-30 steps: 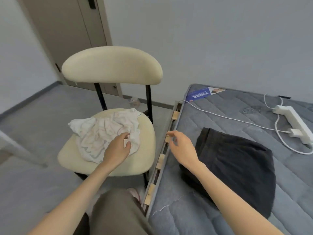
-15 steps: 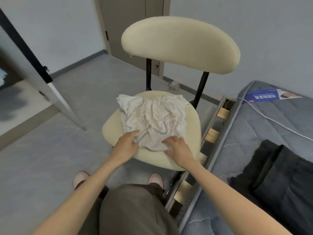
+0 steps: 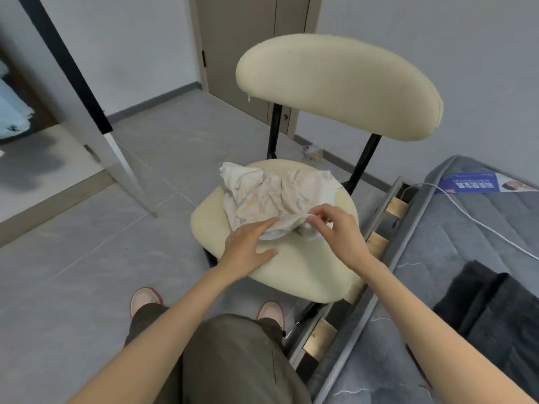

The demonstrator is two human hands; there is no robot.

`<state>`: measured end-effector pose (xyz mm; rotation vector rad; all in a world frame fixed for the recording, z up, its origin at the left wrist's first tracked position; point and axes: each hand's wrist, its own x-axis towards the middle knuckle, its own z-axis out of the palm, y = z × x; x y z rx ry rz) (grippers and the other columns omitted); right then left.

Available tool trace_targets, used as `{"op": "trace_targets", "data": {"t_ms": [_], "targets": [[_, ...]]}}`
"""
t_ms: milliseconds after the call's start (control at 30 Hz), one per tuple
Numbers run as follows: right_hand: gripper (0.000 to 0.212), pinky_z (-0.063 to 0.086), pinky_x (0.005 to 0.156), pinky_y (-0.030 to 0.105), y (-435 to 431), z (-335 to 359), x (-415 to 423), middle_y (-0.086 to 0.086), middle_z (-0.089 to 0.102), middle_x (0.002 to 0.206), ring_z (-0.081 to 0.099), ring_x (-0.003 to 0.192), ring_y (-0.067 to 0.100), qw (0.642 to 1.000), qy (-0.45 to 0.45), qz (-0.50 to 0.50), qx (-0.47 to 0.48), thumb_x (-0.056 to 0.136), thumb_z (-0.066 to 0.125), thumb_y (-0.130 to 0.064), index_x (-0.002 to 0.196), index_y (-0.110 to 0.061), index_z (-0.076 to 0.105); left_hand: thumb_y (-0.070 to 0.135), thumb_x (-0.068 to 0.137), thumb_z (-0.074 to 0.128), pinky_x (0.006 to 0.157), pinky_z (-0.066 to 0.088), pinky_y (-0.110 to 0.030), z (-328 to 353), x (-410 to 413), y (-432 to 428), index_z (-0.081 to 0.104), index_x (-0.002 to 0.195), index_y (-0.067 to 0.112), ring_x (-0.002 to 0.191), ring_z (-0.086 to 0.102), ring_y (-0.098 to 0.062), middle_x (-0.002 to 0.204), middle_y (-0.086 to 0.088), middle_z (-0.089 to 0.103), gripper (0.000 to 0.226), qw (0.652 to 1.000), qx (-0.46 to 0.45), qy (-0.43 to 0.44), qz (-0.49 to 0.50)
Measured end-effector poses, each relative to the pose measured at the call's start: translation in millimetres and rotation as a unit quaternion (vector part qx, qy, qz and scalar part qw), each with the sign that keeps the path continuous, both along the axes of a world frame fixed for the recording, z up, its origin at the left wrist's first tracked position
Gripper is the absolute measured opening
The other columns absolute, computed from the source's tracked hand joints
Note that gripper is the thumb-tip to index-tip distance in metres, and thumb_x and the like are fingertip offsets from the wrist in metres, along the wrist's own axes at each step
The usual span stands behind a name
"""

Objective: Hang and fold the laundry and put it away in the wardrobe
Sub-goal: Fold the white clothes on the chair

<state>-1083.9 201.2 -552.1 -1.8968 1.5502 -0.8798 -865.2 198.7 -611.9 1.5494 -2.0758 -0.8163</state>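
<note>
White garment (image 3: 271,196), crumpled, on the cream chair seat (image 3: 306,266), near its middle. My right hand (image 3: 341,228) pinches a raised fold at the cloth's near edge, grip clamped on it. My left hand (image 3: 248,246) lies flat, grip apart, fingertips touching that same edge. I see a dark garment (image 3: 495,310) on the grey mattress (image 3: 455,258), well apart.

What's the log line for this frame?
left hand: flat, fingertips on cloth | right hand: pinches cloth edge | cloth: crumpled on chair seat | dark garment: on mattress
</note>
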Motion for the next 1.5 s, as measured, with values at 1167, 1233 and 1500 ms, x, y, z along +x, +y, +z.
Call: {"op": "trace_targets", "data": {"t_ms": [1167, 1233, 1500], "targets": [[0.031, 0.027, 0.051, 0.013, 87, 250, 40, -0.017, 0.045, 0.055, 0.038, 0.055, 0.000, 0.975, -0.084, 0.076, -0.193, 0.092, 0.060, -0.025, 0.062, -0.025, 0.061, 0.035, 0.087, 0.064, 0.061, 0.038, -0.028, 240, 71, 56, 0.063, 0.080, 0.028, 0.068, 0.056, -0.008, 0.069, 0.014, 0.063, 0.010, 0.958, -0.239, 0.136, 0.080], [0.041, 0.022, 0.049, 0.019, 89, 251, 49, -0.005, 0.035, 0.059, 0.030, 0.056, 0.006, 0.974, -0.111, 0.076, -0.184, 0.093, 0.058, -0.030, 0.065, -0.001, 0.053, 0.034, 0.087, 0.064, 0.061, 0.037, -0.025, 229, 78, 61, 0.065, 0.091, 0.025, 0.069, 0.051, -0.009, 0.078, 0.014, 0.063, 0.010, 0.964, -0.228, 0.091, 0.100], [0.046, 0.018, 0.047, 0.022, 89, 280, 80, -0.002, 0.023, 0.057, 0.021, 0.053, 0.009, 0.964, -0.193, 0.025, -0.182, 0.095, 0.054, -0.027, 0.060, -0.003, 0.035, 0.048, 0.088, 0.058, 0.076, 0.043, -0.024, 202, 64, 98, 0.049, 0.121, 0.035, 0.084, 0.050, -0.008, 0.098, 0.009, 0.051, 0.037, 0.961, -0.256, 0.101, 0.021]]}}
